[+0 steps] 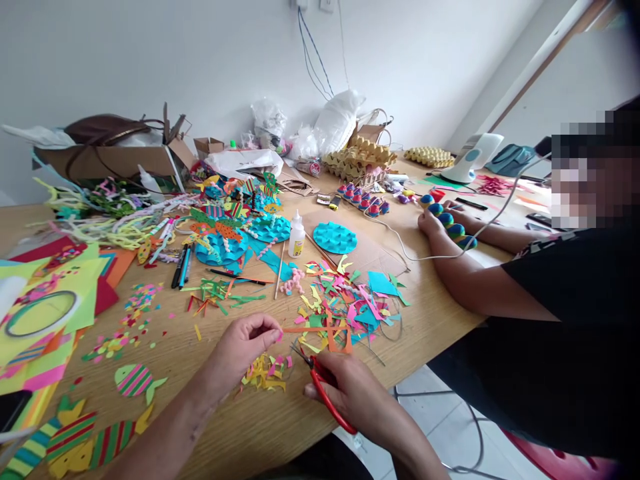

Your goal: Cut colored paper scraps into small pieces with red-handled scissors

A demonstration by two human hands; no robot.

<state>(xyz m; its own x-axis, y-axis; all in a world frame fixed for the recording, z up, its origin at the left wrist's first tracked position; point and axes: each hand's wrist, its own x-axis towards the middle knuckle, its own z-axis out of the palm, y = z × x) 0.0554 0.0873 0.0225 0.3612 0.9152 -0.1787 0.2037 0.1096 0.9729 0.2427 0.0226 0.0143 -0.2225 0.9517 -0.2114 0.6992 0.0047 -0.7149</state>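
My left hand [253,337] pinches a small pink paper piece [279,335] between thumb and fingertips. Red-handled scissors [327,397] are held in my right hand [345,383], their blades pointing toward the pink piece. Below the two hands lies a small pile of yellow and pink paper snippets [265,375]. An orange paper strip [305,329] and many coloured scraps [357,307] are just beyond. On the left side of the table lie a striped green paper fish [134,379] and more striped fish [73,433].
A white glue bottle [297,239] stands mid-table near turquoise discs [335,238]. Pens [183,267], coloured sheets [85,287] and a tape ring [43,313] lie left. At right, a person's hands hold a painted egg-carton strip [447,222], with a white cable [415,257] nearby.
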